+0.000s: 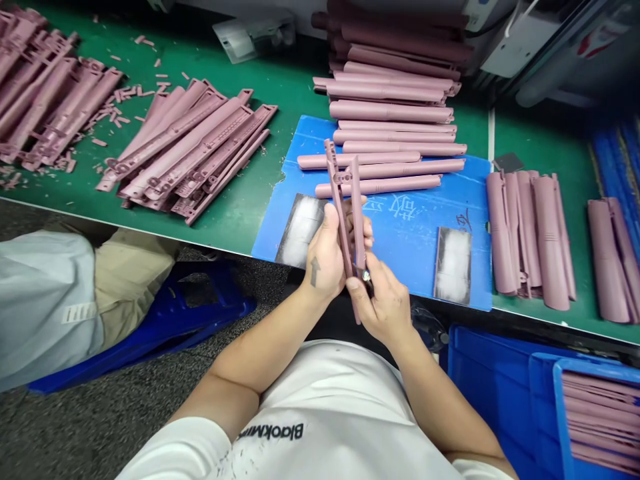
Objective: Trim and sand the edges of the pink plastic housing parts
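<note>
My left hand (325,257) is closed around long, narrow pink plastic shell pieces (359,220), held upright over the front edge of the bench. Two slim lengths show, their upper ends apart; I cannot tell whether they are joined. My right hand (384,303) is closed at their lower end, its thumb close to the plastic. Between its fingers shows a small shiny object (367,275) with a dark part, mostly hidden, its kind unclear. Beyond both hands, a row of similar pink shells (395,111) lies on a blue board (380,260).
Piles of pink shells (200,143) and small plastic scraps (117,110) lie left on the green bench (225,220). Dark-framed pads (453,263) rest on the board. More shells (550,240) stand right. A blue crate (545,387) is below; another person's sleeve (45,300) is left.
</note>
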